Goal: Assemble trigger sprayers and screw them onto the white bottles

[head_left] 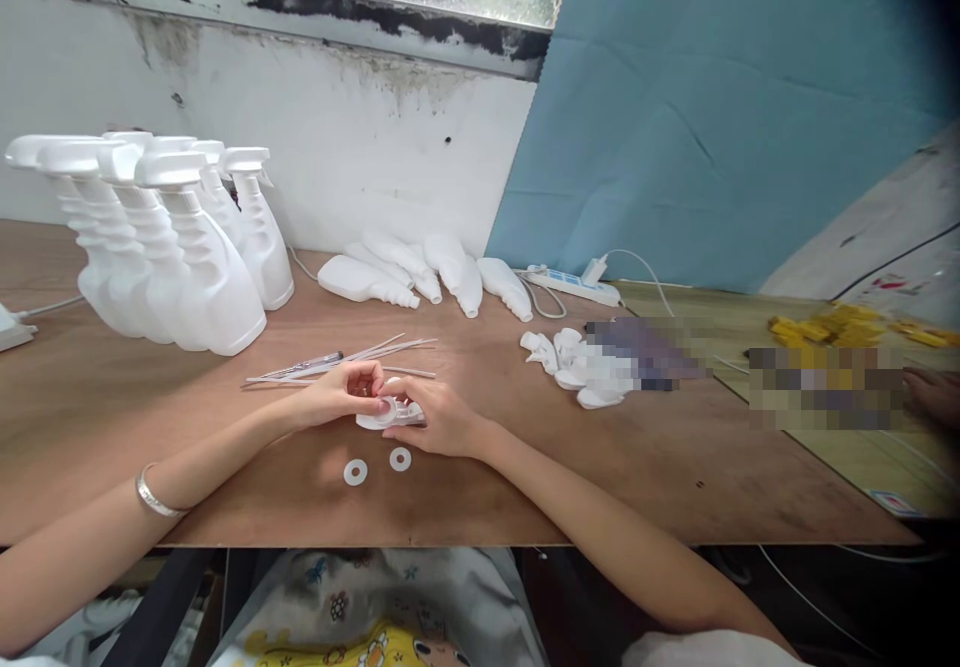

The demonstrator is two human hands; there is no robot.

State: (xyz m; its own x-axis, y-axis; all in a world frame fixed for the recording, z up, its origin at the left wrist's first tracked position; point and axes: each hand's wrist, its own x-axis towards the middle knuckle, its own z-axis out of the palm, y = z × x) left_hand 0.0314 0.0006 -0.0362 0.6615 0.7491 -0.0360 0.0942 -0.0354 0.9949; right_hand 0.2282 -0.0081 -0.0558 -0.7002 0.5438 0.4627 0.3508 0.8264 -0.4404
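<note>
A white trigger spray head (365, 421) is held between my two hands, just above the brown table. My right hand (439, 417) grips it from the right, with fingers and thumb round its trigger side. From the left, my left hand (346, 392) has its thumb and fingertips closed at the round collar (387, 409); whether a small part is pinched there is hidden. Two flat white washers, a left one (355, 472) and a right one (400, 459), lie in front of my hands. Behind them are thin white tubes (405, 347) and a slim pen-like tool (311, 364).
Several assembled spray bottles (217, 277) stand at the left. Capless bottles (360, 280) lie along the wall near a power strip (577, 285). Loose white spray heads (574, 359) are piled at the right, beside a pixelated patch. Another person's hand (934, 397) is at the far right.
</note>
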